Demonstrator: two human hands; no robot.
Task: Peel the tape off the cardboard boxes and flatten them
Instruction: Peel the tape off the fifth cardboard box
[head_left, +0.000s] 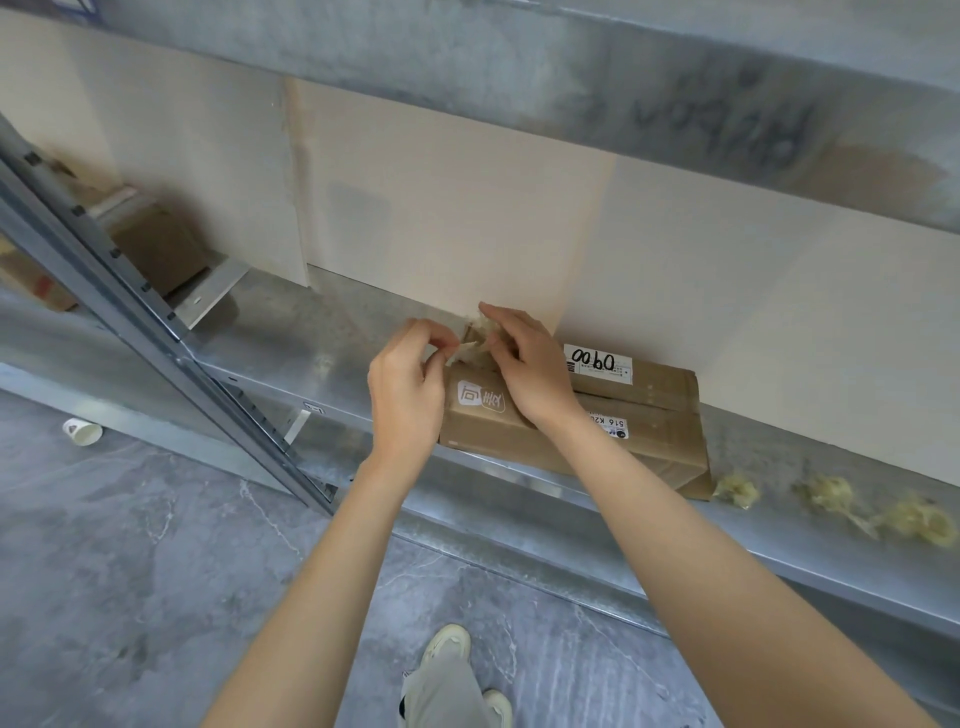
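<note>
- The right hand (524, 364) covers the left part of the cardboard box (623, 431), so the seam under the palm is hidden.
- The tape (475, 345) between both hands is crumpled; where it ends cannot be told.
- The small print on the white label (597, 364) is too small to read.
- The tape wads (883, 514), at 3 o'clock from the box, are blurred, and the last is cut by the picture's edge.
- The brown box (156, 249) at 10 o'clock is partly hidden by the shelf post (130, 312).
</note>
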